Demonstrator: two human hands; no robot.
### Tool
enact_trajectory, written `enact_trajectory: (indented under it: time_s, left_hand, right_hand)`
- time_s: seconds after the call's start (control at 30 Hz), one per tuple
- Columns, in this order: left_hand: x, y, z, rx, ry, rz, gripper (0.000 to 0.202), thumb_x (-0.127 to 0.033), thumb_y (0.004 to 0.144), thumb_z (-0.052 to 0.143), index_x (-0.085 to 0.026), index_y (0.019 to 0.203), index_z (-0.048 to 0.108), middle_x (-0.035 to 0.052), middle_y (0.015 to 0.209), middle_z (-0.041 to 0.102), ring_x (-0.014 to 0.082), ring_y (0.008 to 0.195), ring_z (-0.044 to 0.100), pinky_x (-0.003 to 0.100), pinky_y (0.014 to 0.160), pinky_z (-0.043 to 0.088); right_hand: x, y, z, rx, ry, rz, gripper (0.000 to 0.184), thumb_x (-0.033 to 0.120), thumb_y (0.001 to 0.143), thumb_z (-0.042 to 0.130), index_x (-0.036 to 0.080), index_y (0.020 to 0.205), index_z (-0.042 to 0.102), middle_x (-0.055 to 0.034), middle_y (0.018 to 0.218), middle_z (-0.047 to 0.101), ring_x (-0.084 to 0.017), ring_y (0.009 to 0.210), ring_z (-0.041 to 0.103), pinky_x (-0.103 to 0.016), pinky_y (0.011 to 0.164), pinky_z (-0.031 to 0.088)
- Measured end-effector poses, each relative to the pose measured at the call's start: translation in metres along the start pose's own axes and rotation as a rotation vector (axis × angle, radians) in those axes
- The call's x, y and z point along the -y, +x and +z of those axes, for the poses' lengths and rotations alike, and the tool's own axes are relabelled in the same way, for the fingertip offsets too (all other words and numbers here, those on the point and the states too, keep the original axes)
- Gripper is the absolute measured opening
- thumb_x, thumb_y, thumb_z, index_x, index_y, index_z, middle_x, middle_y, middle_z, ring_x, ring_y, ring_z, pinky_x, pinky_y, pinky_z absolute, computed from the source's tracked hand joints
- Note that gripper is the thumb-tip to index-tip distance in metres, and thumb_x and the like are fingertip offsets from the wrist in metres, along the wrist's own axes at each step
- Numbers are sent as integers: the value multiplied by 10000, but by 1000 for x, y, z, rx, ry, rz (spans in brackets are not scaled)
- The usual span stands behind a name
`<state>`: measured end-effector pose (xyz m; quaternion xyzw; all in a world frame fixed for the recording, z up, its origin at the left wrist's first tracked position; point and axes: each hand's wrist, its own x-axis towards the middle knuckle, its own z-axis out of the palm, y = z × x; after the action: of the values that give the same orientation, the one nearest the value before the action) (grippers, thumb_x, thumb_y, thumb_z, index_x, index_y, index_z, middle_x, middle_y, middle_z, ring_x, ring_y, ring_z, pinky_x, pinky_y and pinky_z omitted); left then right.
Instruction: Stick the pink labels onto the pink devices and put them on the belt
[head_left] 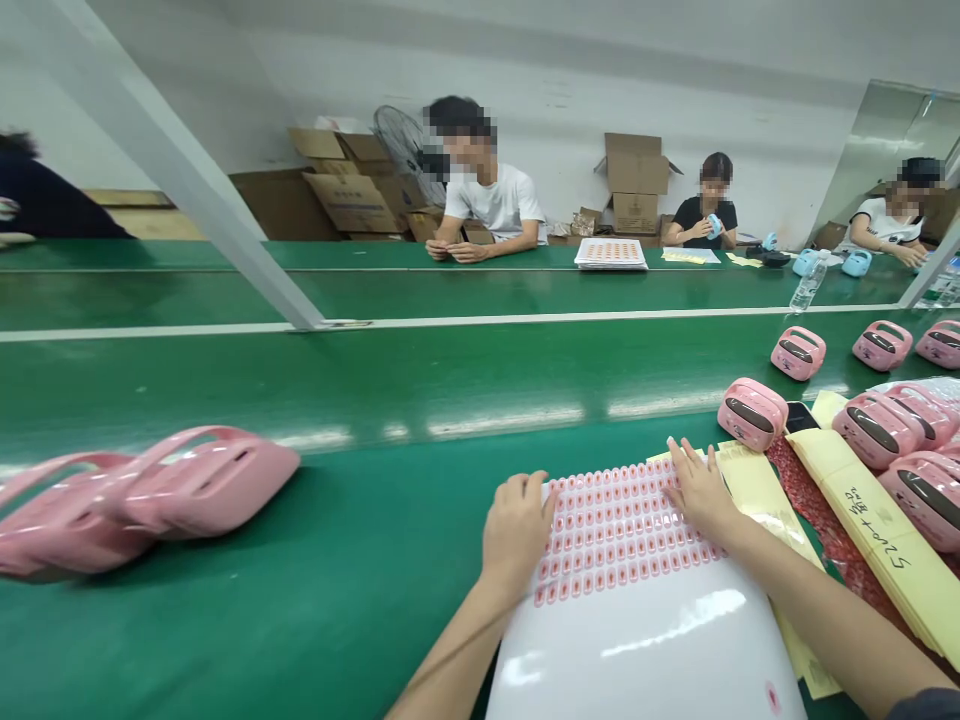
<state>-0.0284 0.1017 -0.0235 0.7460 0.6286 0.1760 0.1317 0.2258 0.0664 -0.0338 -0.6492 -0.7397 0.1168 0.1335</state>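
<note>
left hand (517, 530) and right hand (701, 490) lie open, pressing flat on a sheet of pink labels (622, 530); rows look full, none visibly lifted. pink plastic devices (752, 414) sit just beyond.

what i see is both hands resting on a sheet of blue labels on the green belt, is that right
Not quite: the labels are pink, not blue. The head view shows the left hand and the right hand both resting on the sheet of small pink labels on the green belt.
</note>
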Motion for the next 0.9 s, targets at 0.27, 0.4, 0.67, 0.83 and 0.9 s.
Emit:
enact_trajectory:
  time_s: [0.27, 0.4, 0.67, 0.83, 0.9]
  left_hand:
    - [-16, -20, 29, 80, 215, 228, 618, -511, 807, 416, -107, 1270, 478, 185, 1361, 427, 331, 1275, 341, 460, 1018, 288]
    - [-21, -19, 19, 174, 332, 212, 659, -591, 787, 423, -226, 1335, 398, 169, 1390, 392, 338, 1287, 318, 506, 1011, 247]
    - [-58, -6, 3, 201, 382, 265, 539, -472, 783, 521, -187, 1240, 518, 202, 1281, 508, 367, 1227, 390, 531, 960, 288]
    - [-63, -3, 17, 290, 272, 381, 538, -420, 833, 462, -273, 1342, 365, 106, 1442, 305, 362, 1322, 221, 673, 977, 142]
    - [-61, -3, 21, 302, 243, 380, 547, -447, 833, 442, -282, 1347, 349, 94, 1439, 307, 362, 1322, 220, 694, 968, 121]
  right_hand:
    - [3, 8, -2, 172, -91, 24, 662, 444, 880, 244, 110, 1427, 79, -107, 1486, 145, -254, 1373, 87, -583, 1058, 49]
    - [1, 11, -8, 224, -76, 1, 719, 505, 862, 240, 94, 1425, 67, -85, 1491, 112, -255, 1374, 88, -584, 1058, 47]
    - [9, 18, -6, 215, -113, -52, 746, 546, 853, 267, 115, 1426, 64, -95, 1494, 82, -291, 1373, 35, -628, 1035, 19]
    - [23, 26, 3, 234, -79, -216, 759, 583, 840, 307, 162, 1425, 70, -71, 1492, 109, -306, 1370, 52, -697, 984, -16]
    - [25, 28, 6, 247, -62, -213, 717, 570, 854, 289, 195, 1424, 70, -58, 1489, 133, -305, 1368, 76, -714, 970, -9]
